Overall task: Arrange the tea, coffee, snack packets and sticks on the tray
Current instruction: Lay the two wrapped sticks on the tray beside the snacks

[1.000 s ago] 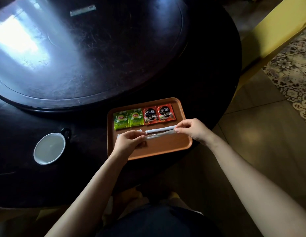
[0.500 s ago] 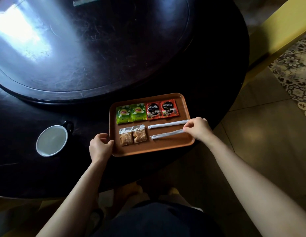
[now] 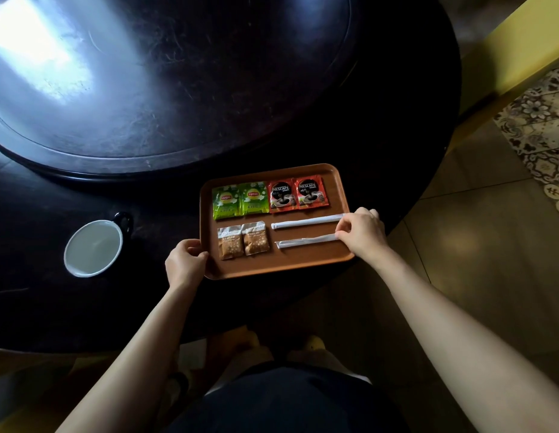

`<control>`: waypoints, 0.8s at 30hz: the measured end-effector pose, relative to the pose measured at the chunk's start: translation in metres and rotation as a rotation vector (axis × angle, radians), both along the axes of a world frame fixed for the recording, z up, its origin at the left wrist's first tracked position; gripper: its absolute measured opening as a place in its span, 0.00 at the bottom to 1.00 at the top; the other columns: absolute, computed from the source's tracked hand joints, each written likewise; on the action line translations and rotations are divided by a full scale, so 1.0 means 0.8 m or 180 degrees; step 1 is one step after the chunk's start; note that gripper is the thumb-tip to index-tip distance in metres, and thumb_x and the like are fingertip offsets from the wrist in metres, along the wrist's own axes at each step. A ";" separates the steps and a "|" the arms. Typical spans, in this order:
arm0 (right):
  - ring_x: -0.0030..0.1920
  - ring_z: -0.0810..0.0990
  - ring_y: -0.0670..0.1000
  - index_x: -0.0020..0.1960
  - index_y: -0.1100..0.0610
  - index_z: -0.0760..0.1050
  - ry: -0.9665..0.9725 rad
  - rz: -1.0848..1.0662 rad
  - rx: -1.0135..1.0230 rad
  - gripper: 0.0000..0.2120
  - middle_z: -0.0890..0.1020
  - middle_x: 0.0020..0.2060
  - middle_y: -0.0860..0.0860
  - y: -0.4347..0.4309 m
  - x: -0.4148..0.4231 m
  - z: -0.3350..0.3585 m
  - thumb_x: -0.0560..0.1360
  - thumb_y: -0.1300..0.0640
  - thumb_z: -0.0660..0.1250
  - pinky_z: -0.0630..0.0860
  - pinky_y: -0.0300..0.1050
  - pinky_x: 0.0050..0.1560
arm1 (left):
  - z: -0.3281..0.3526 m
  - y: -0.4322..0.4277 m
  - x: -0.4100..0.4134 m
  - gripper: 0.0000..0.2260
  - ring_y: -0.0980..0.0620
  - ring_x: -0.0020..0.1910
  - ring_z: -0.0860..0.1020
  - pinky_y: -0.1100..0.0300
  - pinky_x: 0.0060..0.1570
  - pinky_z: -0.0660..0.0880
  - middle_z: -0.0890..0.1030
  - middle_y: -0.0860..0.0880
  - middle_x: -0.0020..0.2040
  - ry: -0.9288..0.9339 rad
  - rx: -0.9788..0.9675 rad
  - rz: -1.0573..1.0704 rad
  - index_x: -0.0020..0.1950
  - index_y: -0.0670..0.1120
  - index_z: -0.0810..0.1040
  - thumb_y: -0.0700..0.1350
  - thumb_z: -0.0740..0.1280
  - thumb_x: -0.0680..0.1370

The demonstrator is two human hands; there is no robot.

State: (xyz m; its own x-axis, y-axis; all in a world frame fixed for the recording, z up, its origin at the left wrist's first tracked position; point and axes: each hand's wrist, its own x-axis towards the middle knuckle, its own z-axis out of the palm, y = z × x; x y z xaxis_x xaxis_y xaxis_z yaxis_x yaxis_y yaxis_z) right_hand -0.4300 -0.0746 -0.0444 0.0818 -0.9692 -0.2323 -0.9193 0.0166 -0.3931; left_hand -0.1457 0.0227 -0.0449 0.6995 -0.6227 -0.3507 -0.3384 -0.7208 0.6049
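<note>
An orange-brown tray [image 3: 281,267] lies near the front edge of the dark round table. Its far row holds two green tea packets [image 3: 240,200] and two red coffee packets [image 3: 298,195]. Its near row holds two clear snack packets [image 3: 243,242] on the left and two white wrapped sticks on the right, an upper stick [image 3: 306,221] and a lower stick [image 3: 306,240]. My left hand [image 3: 185,264] grips the tray's left rim. My right hand [image 3: 361,234] rests at the tray's right rim, its fingertips touching the right ends of both sticks.
A white cup [image 3: 93,247] with a dark handle stands on the table left of the tray. A raised turntable [image 3: 165,79] fills the table's middle. A yellow bench [image 3: 518,51] and tiled floor lie to the right.
My left hand left the tray's middle, uncovering the snack packets, and took hold of the left rim. The two sticks now lie apart in parallel, with my right hand at their right ends.
</note>
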 end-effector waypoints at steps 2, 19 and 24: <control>0.57 0.70 0.57 0.46 0.57 0.80 0.0025 0.0033 -0.0036 0.06 0.77 0.52 0.57 0.001 0.001 0.000 0.73 0.56 0.68 0.71 0.50 0.55 | -0.001 0.000 0.000 0.12 0.46 0.53 0.79 0.59 0.51 0.71 0.83 0.42 0.53 -0.0001 -0.0003 -0.0006 0.55 0.42 0.78 0.39 0.67 0.72; 0.49 0.79 0.57 0.53 0.62 0.73 -0.0758 -0.0930 -0.0127 0.09 0.79 0.52 0.60 -0.005 -0.012 -0.001 0.75 0.59 0.65 0.75 0.45 0.44 | 0.005 -0.012 0.009 0.14 0.46 0.55 0.79 0.55 0.54 0.74 0.82 0.43 0.55 0.0046 0.0189 -0.0199 0.56 0.42 0.78 0.39 0.67 0.70; 0.56 0.78 0.58 0.59 0.63 0.74 -0.0699 -0.0961 0.0424 0.14 0.79 0.56 0.60 -0.004 -0.011 0.002 0.75 0.59 0.65 0.75 0.47 0.53 | 0.005 -0.012 0.011 0.15 0.46 0.54 0.79 0.53 0.54 0.76 0.82 0.43 0.55 0.0166 0.0182 -0.0167 0.56 0.42 0.78 0.36 0.67 0.69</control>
